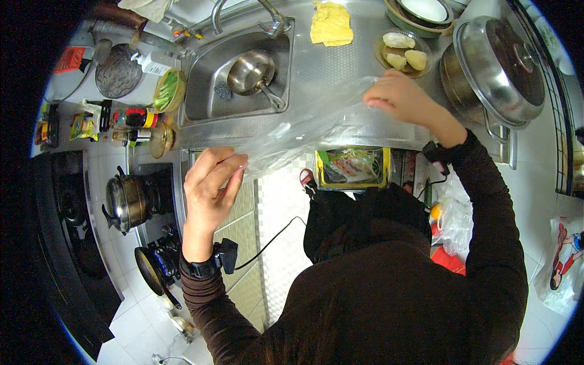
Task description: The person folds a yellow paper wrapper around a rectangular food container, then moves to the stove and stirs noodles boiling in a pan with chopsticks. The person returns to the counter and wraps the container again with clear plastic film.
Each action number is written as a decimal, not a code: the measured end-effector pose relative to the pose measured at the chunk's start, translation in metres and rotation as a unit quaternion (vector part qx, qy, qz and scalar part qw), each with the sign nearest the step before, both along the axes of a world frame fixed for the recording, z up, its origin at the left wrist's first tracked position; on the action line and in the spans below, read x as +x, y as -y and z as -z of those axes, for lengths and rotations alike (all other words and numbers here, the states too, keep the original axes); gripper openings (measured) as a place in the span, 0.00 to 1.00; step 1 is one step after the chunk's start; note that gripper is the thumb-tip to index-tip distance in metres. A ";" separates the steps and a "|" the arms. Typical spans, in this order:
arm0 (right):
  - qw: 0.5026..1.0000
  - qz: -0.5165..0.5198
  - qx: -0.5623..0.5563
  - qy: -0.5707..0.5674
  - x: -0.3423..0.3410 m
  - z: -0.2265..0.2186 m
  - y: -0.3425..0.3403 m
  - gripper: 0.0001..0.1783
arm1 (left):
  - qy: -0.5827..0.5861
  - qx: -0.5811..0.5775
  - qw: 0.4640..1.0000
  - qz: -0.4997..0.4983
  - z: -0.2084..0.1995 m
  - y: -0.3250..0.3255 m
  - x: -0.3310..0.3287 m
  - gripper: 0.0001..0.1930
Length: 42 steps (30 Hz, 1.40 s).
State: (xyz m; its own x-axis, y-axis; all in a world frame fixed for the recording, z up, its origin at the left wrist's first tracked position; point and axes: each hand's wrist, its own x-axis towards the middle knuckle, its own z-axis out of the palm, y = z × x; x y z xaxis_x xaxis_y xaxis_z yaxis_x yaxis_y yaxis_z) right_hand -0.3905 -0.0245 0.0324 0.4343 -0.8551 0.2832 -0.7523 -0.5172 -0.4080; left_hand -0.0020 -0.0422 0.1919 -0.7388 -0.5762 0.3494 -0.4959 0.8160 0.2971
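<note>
A clear plastic bag (pixel 304 129) is stretched between my two hands, above the front edge of the steel counter. My left hand (pixel 211 182) pinches its lower left end. Up and to the right, my right hand (pixel 401 97) grips the other end with fingers closed. Just beyond the right hand, a glass plate (pixel 381 59) carries a few pale yellow peeled pieces (pixel 415 59). Below the bag, an open bin (pixel 353 182) with a yellow rim holds plastic and green scraps.
Left of centre, the sink (pixel 201 109) contains a steel ladle-like pan (pixel 251 73) and a scouring pad (pixel 222 92). A yellow cloth (pixel 331 24) lies behind. A large lidded pot (pixel 486 73) stands right, bowls (pixel 420 24) beside it. At left are bottles (pixel 137 117) and a stove pot (pixel 126 202).
</note>
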 end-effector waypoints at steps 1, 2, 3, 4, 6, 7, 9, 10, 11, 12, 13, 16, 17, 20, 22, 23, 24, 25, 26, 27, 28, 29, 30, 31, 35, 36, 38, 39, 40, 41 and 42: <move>0.995 0.054 0.041 -0.071 -0.011 0.005 0.000 0.08 | 0.005 -0.003 1.000 0.005 -0.002 0.000 0.000 0.12; 0.981 0.107 0.081 -0.142 -0.024 0.009 -0.001 0.08 | 0.011 -0.004 1.000 0.007 -0.005 0.000 0.001 0.12; 0.977 0.127 0.121 -0.123 -0.037 0.012 -0.002 0.09 | 0.011 -0.010 1.000 0.009 -0.008 0.000 0.002 0.12; 0.971 0.145 0.162 -0.103 -0.048 0.014 -0.003 0.10 | 0.011 -0.019 1.000 0.011 -0.011 -0.001 0.003 0.12; 0.967 0.166 0.185 0.053 -0.055 0.017 -0.005 0.12 | 0.015 -0.030 0.999 0.006 -0.016 -0.002 0.005 0.12; 0.954 0.164 0.166 0.186 -0.053 0.018 -0.007 0.13 | 0.009 -0.033 0.999 0.007 -0.018 -0.002 0.006 0.12; 0.873 0.168 0.218 0.402 -0.046 0.016 -0.013 0.16 | 0.014 -0.040 0.999 0.001 -0.021 -0.004 0.008 0.12; 0.809 0.174 0.288 0.482 -0.041 0.014 -0.019 0.18 | 0.014 -0.042 0.999 -0.003 -0.023 -0.004 0.009 0.12; 0.742 0.151 0.341 0.557 -0.036 0.011 -0.023 0.20 | 0.018 -0.047 0.999 -0.011 -0.024 -0.006 0.011 0.11; 0.741 0.141 0.371 0.542 -0.032 0.009 -0.026 0.21 | 0.025 -0.052 0.998 -0.010 -0.025 -0.007 0.012 0.11; 0.749 0.104 0.388 0.527 -0.030 0.007 -0.026 0.22 | 0.029 -0.058 0.998 -0.015 -0.026 -0.007 0.014 0.11; 0.745 0.122 0.429 0.495 -0.034 0.005 -0.020 0.23 | 0.033 -0.033 0.998 -0.034 -0.028 -0.006 0.021 0.10; 0.739 0.150 0.440 0.487 -0.037 0.006 -0.017 0.23 | 0.029 -0.014 0.999 -0.042 -0.029 -0.003 0.023 0.10; 0.673 0.248 0.479 0.506 -0.041 0.013 -0.012 0.21 | 0.036 0.015 0.999 -0.036 -0.019 0.001 0.024 0.07; 0.721 0.212 0.456 0.477 -0.042 0.014 -0.016 0.22 | 0.041 0.029 0.997 -0.055 -0.014 0.002 0.025 0.07; 0.746 0.188 0.442 0.461 -0.041 0.010 -0.019 0.22 | 0.030 0.021 0.998 -0.057 -0.014 0.003 0.026 0.07; 0.775 0.176 0.379 0.475 -0.041 0.005 -0.021 0.23 | 0.025 0.018 0.998 -0.060 -0.015 0.003 0.027 0.07; 0.801 0.147 0.312 0.489 -0.039 -0.004 -0.025 0.24 | 0.014 0.013 0.998 -0.067 -0.017 0.003 0.028 0.06; 0.815 0.156 0.260 0.493 -0.035 -0.014 -0.026 0.25 | 0.022 0.012 0.998 -0.062 -0.019 0.002 0.029 0.06; 0.863 0.109 0.168 0.465 -0.031 -0.026 -0.026 0.25 | 0.024 0.008 0.998 -0.060 -0.021 0.001 0.029 0.06; 0.894 0.100 0.092 0.426 -0.027 -0.040 -0.025 0.26 | 0.026 0.004 0.998 -0.057 -0.023 0.000 0.028 0.06; 0.912 0.104 0.026 0.395 -0.021 -0.053 -0.026 0.27 | 0.024 0.006 0.998 -0.058 -0.025 0.000 0.026 0.07; 0.946 0.062 -0.024 0.316 -0.011 -0.064 -0.030 0.27 | 0.022 -0.001 0.998 -0.051 -0.027 -0.001 0.023 0.07; 0.967 0.035 -0.064 0.243 0.003 -0.072 -0.035 0.26 | 0.024 -0.005 0.999 -0.045 -0.030 -0.001 0.019 0.07; 0.979 -0.067 -0.133 0.141 0.049 -0.078 -0.026 0.20 | 0.016 -0.012 1.000 -0.017 -0.040 -0.003 0.006 0.07; 0.981 -0.062 -0.131 0.130 0.053 -0.075 -0.023 0.18 | 0.019 -0.009 1.000 -0.015 -0.042 -0.004 0.004 0.07; 0.994 -0.049 -0.067 0.077 0.058 -0.067 -0.013 0.12 | 0.018 0.002 1.000 -0.018 -0.046 -0.005 0.004 0.07; 0.991 -0.067 -0.047 0.105 0.056 -0.064 -0.010 0.09 | 0.022 0.013 0.999 -0.020 -0.047 -0.005 0.006 0.08; 0.983 -0.088 -0.044 0.152 0.052 -0.062 -0.009 0.09 | 0.023 0.028 0.999 -0.027 -0.047 -0.004 0.009 0.09; 0.979 -0.098 -0.010 0.177 0.047 -0.061 -0.009 0.09 | 0.022 0.045 0.998 -0.035 -0.046 -0.002 0.013 0.09; 0.976 -0.100 0.039 0.191 0.041 -0.061 -0.010 0.09 | 0.027 0.065 0.996 -0.057 -0.045 0.001 0.017 0.09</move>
State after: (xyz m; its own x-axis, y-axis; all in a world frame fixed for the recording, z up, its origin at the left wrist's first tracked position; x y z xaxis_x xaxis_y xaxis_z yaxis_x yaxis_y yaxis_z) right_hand -0.3494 -0.0148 0.0932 0.4705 -0.7892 0.3947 -0.4241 -0.5945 -0.6832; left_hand 0.0154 -0.0434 0.2367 -0.6818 -0.6952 0.2277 -0.6014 0.7099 0.3665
